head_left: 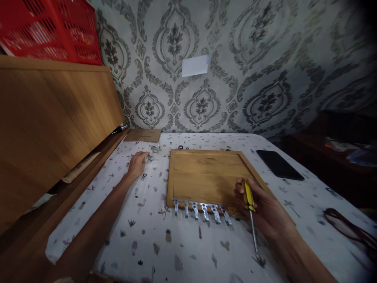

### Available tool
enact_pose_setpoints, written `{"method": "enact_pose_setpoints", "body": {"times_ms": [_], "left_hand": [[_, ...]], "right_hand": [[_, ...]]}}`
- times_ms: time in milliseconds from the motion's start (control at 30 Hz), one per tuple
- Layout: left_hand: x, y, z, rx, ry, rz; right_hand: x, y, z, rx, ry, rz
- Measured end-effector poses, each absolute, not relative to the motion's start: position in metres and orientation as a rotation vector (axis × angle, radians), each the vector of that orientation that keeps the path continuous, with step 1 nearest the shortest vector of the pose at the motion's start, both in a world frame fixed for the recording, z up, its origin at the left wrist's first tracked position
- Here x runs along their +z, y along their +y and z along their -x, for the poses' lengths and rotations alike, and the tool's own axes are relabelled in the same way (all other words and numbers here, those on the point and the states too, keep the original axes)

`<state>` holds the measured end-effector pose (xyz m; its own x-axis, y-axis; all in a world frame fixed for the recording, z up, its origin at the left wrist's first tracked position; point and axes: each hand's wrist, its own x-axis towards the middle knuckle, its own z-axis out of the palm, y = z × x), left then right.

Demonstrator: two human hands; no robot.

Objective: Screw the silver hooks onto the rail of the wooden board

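My left hand (pixel 137 163) reaches far across the patterned tablecloth, fingers curled onto a small metal piece (pixel 150 157); another small metal fitting (pixel 155 148) lies just beyond it. A wooden panel with a raised frame (pixel 206 175) lies flat in the middle. Several metal brackets (pixel 202 209) lie in a row along its near edge. My right hand (pixel 265 208) rests at the panel's near right corner, closed round a yellow-handled screwdriver (pixel 249 208) whose shaft points back toward me.
A large wooden board (pixel 50 125) leans along the left, with a red plastic crate (pixel 53 29) above it. A black phone (pixel 279 164) lies at the right of the panel. A small brown board (pixel 143 135) sits by the wall. Dark furniture stands at far right.
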<state>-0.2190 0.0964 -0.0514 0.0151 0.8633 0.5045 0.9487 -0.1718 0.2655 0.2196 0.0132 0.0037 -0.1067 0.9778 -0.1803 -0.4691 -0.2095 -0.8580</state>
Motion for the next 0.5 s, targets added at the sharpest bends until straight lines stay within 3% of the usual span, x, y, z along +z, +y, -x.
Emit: {"method": "enact_pose_setpoints", "body": {"times_ms": [500], "left_hand": [[-0.0522,0.0974,0.2198,-0.866,-1.928,2.114]], "right_hand": [[0.0074,0.0133,-0.2192,1.546,-0.712,0.985]]}}
